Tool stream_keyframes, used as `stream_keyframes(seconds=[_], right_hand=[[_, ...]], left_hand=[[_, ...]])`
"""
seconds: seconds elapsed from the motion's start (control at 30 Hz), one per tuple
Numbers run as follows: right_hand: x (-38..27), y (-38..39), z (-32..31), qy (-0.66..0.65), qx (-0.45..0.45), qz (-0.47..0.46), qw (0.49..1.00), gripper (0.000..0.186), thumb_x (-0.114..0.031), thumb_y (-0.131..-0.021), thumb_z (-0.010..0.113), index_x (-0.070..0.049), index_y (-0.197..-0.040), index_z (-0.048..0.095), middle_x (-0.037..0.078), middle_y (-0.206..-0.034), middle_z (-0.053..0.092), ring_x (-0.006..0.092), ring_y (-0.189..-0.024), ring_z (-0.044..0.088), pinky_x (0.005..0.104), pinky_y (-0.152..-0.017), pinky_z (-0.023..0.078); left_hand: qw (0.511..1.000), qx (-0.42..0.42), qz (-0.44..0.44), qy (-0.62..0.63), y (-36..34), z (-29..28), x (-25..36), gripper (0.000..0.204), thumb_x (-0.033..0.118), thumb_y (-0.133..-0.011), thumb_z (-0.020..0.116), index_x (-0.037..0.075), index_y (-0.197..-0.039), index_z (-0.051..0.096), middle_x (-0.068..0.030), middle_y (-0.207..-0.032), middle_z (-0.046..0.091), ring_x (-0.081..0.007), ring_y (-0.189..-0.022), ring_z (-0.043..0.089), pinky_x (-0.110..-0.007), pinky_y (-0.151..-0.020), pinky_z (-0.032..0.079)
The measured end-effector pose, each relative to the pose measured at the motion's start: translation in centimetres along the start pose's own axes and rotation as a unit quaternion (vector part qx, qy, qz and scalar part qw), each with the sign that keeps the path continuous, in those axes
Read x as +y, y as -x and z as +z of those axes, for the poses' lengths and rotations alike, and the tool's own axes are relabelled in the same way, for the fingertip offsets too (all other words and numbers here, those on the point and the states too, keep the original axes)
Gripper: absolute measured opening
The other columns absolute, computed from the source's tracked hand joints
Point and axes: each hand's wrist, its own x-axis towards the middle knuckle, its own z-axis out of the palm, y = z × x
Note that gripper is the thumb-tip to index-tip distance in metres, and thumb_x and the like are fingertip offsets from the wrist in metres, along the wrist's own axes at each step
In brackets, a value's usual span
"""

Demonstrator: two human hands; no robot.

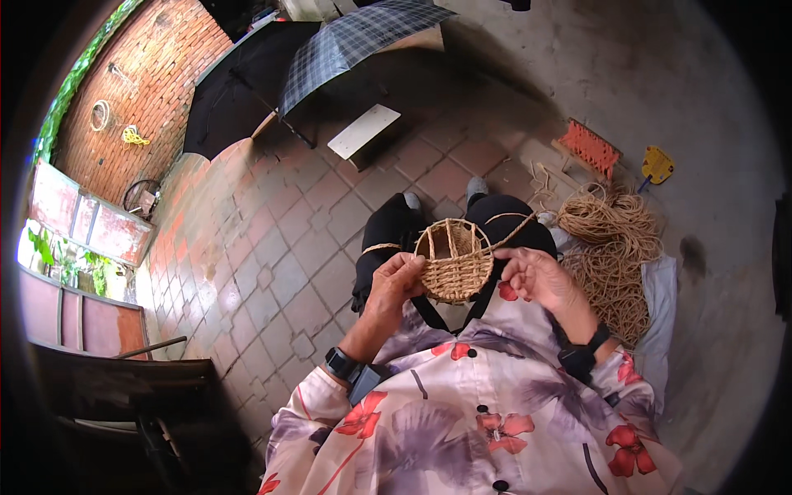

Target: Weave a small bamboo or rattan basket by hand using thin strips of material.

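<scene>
I see the small woven basket (454,264) held over my lap, between both hands. My left hand (396,280) is closed on its left rim, fingers curled over the weave. My right hand (536,276) pinches a fibre strand (511,233) that runs across the basket's upright stakes. A heap of loose fibre cord (615,247) lies on the tiled floor (280,247) to my right, two open umbrellas (313,66) well ahead.
</scene>
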Motion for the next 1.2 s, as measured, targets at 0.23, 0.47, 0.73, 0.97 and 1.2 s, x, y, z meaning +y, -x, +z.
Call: stream_keyframes(seconds=[0.23, 0.47, 0.73, 0.97, 1.2], right_hand=[[-2.1, 0.0, 4.6, 0.068, -0.089, 0.016, 0.994, 0.049, -0.032, -0.095, 0.056, 0.003, -0.129, 0.052, 0.014, -0.083, 0.070, 0.0115, -0.051, 0.062, 0.0212, -0.043, 0.046], [-1.6, -0.4, 7.9, 0.114, -0.044, 0.067, 0.990, 0.048, -0.028, -0.097, 0.053, 0.003, -0.133, 0.044, 0.023, -0.101, 0.067, 0.0178, -0.072, 0.069, 0.0238, -0.056, 0.054], [-0.8, -2.9, 10.2, -0.003, -0.060, -0.036, 0.998, 0.026, -0.027, -0.097, 0.057, -0.006, -0.112, 0.053, 0.003, -0.080, 0.064, 0.0107, -0.062, 0.063, 0.0227, -0.055, 0.050], [-1.5, -1.4, 7.8, 0.154, 0.081, -0.069, 0.982, 0.022, -0.022, -0.098, 0.056, -0.002, -0.107, 0.057, 0.005, -0.080, 0.064, 0.0089, -0.059, 0.062, 0.0202, -0.051, 0.051], [-0.5, -2.2, 9.4, 0.413, -0.039, -0.095, 0.905, 0.038, -0.005, -0.093, 0.060, -0.004, -0.130, 0.053, 0.004, -0.083, 0.063, 0.0065, -0.065, 0.060, 0.0187, -0.054, 0.048]], left_hand=[[0.999, -0.013, -0.044, 0.018, 0.1, 0.0, 0.9, 0.020, 0.025, -0.093, 0.065, 0.013, -0.080, 0.056, 0.0037, -0.071, 0.051, -0.0085, -0.061, 0.045, -0.024, -0.059, 0.037], [0.998, 0.015, -0.061, 0.009, -0.1, 0.2, 0.8, 0.019, 0.025, -0.092, 0.066, 0.013, -0.081, 0.057, 0.0046, -0.069, 0.049, -0.0086, -0.060, 0.043, -0.024, -0.058, 0.036], [0.998, 0.001, -0.065, -0.002, -0.4, -0.3, 0.5, 0.017, 0.027, -0.091, 0.069, 0.013, -0.085, 0.060, 0.0051, -0.069, 0.050, -0.0079, -0.060, 0.043, -0.023, -0.058, 0.036], [0.998, -0.033, -0.025, -0.045, -0.3, -1.0, 0.8, 0.017, 0.026, -0.090, 0.070, 0.011, -0.087, 0.063, 0.0053, -0.072, 0.058, -0.0040, -0.059, 0.047, -0.019, -0.054, 0.035], [0.997, -0.038, -0.058, -0.020, -0.4, -0.7, 1.1, 0.015, 0.026, -0.090, 0.069, 0.013, -0.085, 0.062, 0.0060, -0.073, 0.059, -0.0038, -0.061, 0.047, -0.019, -0.056, 0.035]])
